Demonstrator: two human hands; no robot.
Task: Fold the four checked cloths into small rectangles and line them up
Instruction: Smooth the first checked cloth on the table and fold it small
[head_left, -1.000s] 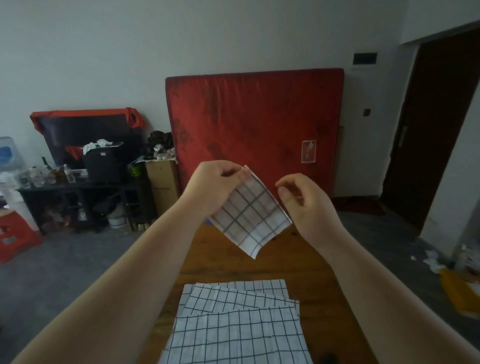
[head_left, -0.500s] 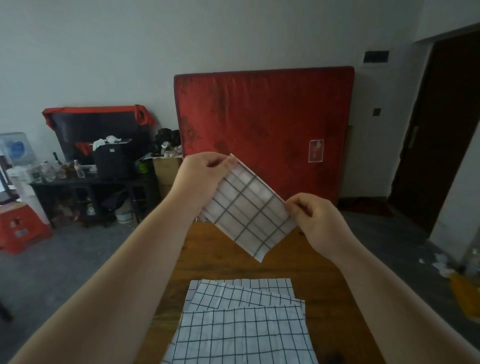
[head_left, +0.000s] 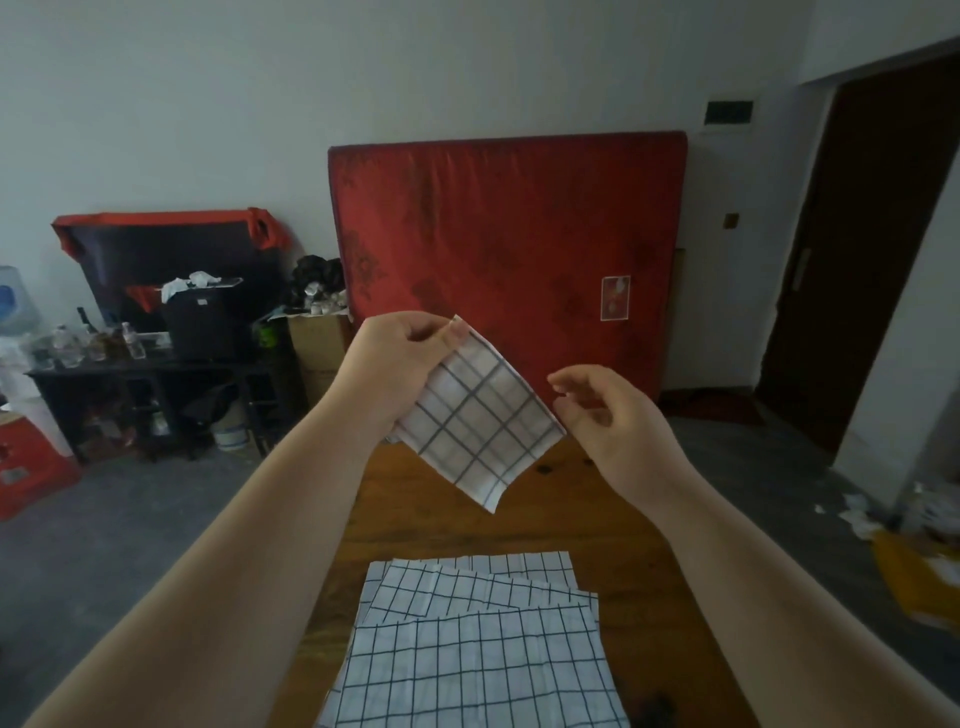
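A small folded checked cloth (head_left: 478, 421) hangs in the air above the wooden table (head_left: 571, 519), turned like a diamond. My left hand (head_left: 395, 364) pinches its upper corner between thumb and fingers. My right hand (head_left: 613, 421) hovers just beside the cloth's right corner, fingers loosely curled and holding nothing. Near the table's front edge lie three larger checked cloths (head_left: 478, 654), flat and overlapping in a loose stack, the top one nearest me.
A red mattress (head_left: 509, 249) leans on the wall beyond the table's far end. To the left stand a cluttered dark side table (head_left: 145, 374) and a red stool (head_left: 26, 457). A dark door (head_left: 857, 260) is on the right, with litter (head_left: 883, 514) on the floor.
My right hand pinched the cloth's right corner half a second ago and has since let go, drawing slightly away. My left hand keeps its hold and the cloth has sunk a little.
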